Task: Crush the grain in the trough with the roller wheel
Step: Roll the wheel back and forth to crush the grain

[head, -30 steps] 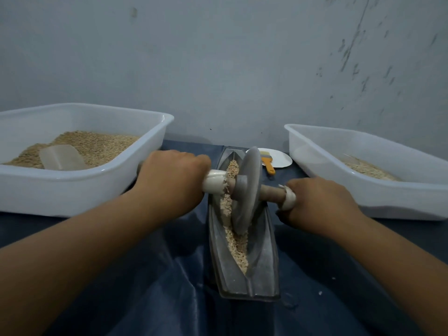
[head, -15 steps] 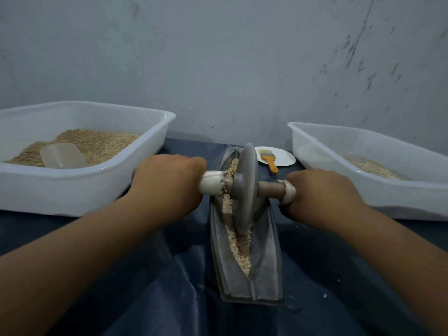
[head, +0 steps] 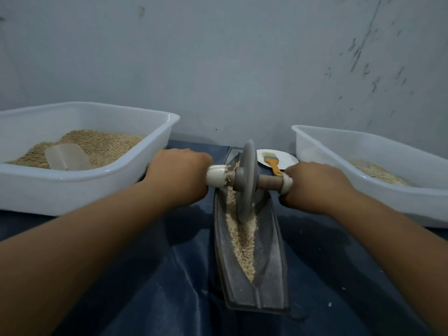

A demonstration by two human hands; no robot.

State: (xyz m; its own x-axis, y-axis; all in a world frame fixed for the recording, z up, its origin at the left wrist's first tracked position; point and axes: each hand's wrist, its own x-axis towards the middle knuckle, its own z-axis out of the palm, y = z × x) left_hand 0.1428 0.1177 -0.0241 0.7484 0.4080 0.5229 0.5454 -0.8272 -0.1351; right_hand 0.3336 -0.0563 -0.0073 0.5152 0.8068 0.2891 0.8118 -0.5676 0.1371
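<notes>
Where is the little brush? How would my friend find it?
Look past the grey roller wheel in the trough, toward the wall. A small white plate sits there beside the right tub. The brush lies on it, the only orange-handled thing.

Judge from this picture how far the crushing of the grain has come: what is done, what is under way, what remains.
Done: grain lies in the trough. Under way: the left hand and right hand each grip an axle end, and the roller wheel stands in the grain toward the far end. Left: the grain nearer the person looks coarse, with separate kernels, so more rolling seems needed.
</notes>
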